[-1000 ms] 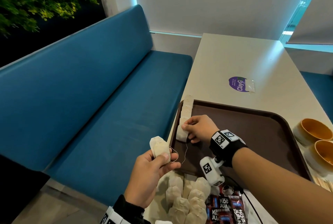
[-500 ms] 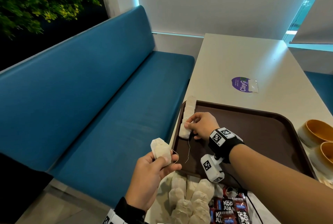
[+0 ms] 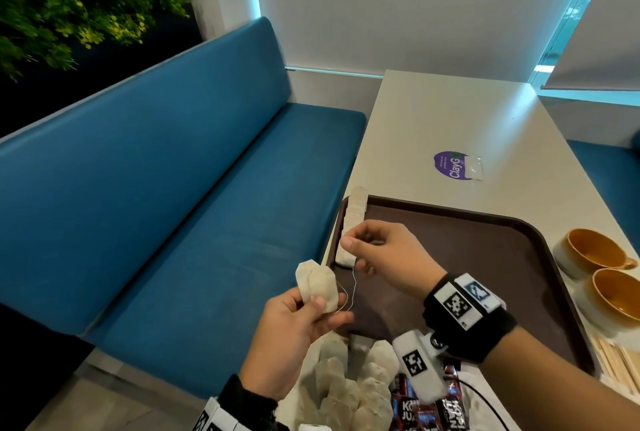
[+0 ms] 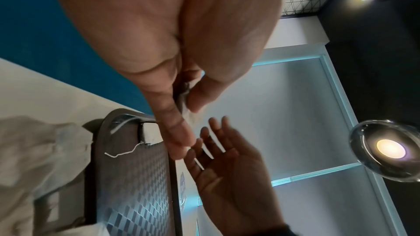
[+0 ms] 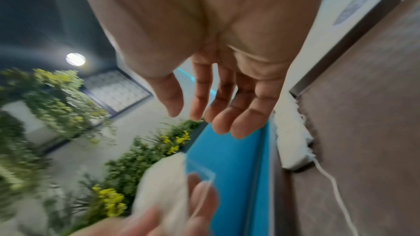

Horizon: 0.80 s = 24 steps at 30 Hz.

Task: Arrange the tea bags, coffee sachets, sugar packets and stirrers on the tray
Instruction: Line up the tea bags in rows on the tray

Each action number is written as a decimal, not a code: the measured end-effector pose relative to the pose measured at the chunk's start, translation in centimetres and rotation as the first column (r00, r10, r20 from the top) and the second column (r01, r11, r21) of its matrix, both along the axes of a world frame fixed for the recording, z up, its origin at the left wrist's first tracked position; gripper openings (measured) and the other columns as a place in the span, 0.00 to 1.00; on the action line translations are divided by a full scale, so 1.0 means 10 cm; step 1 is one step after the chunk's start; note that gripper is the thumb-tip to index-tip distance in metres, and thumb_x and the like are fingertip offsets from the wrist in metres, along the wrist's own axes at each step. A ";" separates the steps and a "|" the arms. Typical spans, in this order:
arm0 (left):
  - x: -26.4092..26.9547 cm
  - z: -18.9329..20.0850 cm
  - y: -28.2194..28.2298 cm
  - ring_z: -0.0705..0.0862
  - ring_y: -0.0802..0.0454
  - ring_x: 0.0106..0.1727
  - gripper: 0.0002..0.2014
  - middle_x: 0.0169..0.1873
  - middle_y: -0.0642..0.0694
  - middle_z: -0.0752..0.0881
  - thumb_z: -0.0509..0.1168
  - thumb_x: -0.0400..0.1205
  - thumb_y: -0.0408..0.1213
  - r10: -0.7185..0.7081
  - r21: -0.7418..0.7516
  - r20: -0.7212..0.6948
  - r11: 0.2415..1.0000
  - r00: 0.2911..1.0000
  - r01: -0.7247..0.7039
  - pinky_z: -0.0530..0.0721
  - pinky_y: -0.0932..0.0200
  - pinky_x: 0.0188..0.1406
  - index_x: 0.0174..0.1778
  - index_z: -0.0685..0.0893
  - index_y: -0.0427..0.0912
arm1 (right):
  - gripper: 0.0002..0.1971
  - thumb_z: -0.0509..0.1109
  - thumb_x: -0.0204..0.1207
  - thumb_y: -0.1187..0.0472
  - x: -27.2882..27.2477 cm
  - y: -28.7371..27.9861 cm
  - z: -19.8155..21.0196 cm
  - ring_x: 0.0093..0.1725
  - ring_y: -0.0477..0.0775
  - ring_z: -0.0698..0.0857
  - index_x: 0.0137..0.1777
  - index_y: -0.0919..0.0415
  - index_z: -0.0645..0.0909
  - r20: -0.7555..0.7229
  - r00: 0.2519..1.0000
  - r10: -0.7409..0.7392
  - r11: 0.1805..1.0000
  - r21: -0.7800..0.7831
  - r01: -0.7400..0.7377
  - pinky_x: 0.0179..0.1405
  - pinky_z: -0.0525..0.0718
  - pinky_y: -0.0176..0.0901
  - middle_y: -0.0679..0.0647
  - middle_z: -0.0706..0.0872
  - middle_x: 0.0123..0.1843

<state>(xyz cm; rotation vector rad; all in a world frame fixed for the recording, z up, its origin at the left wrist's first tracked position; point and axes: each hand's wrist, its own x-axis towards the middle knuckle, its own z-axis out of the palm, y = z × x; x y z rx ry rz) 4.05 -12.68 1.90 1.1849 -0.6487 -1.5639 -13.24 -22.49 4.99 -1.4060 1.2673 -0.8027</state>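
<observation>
Your left hand (image 3: 294,319) pinches a tea bag (image 3: 318,286) just off the tray's (image 3: 519,257) near-left edge, your loosely spread, empty right hand (image 3: 381,250) nearer the row of tea bags (image 3: 351,222) running away along that edge.

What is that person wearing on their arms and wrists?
Both hands are bare. The right wrist carries a black band with white tags printed in black square codes, plus a small white camera unit trailing a thin black cable. The left arm has a black sleeve and similar white tags.
</observation>
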 end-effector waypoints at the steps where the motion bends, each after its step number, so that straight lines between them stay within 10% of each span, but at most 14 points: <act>1: -0.02 0.02 0.00 0.92 0.31 0.51 0.11 0.52 0.29 0.92 0.60 0.88 0.23 -0.016 -0.007 -0.002 1.000 1.000 0.016 0.92 0.51 0.52 0.60 0.86 0.27 | 0.08 0.79 0.79 0.55 0.00 0.10 0.06 0.35 0.49 0.87 0.50 0.59 0.90 0.017 0.999 0.033 0.999 0.001 -0.033 0.37 0.85 0.43 0.50 0.89 0.39; 14: -0.12 0.08 0.05 0.92 0.32 0.49 0.12 0.51 0.30 0.92 0.71 0.80 0.32 -0.109 -0.069 0.055 0.991 0.993 0.113 0.91 0.45 0.55 0.57 0.90 0.30 | 0.05 0.79 0.79 0.60 -0.18 0.53 0.02 0.40 0.48 0.88 0.47 0.61 0.92 0.110 0.993 0.032 0.999 0.038 -0.037 0.45 0.87 0.45 0.58 0.93 0.44; 18: -0.09 0.05 0.02 0.90 0.35 0.46 0.10 0.51 0.25 0.90 0.66 0.86 0.28 -0.001 -0.003 -0.008 1.000 1.000 0.000 0.91 0.53 0.45 0.54 0.89 0.25 | 0.04 0.79 0.79 0.60 -0.22 0.38 -0.03 0.39 0.55 0.83 0.46 0.60 0.91 0.151 0.982 -0.115 0.993 0.040 0.110 0.45 0.83 0.52 0.61 0.91 0.40; 24: 0.00 0.01 0.01 0.91 0.36 0.42 0.11 0.50 0.27 0.91 0.60 0.88 0.26 0.011 0.039 0.028 0.999 1.000 -0.012 0.88 0.50 0.48 0.56 0.86 0.25 | 0.04 0.75 0.82 0.66 -0.24 0.03 -0.15 0.38 0.48 0.91 0.49 0.67 0.89 0.180 0.925 -0.334 0.942 0.061 0.329 0.38 0.91 0.36 0.57 0.93 0.40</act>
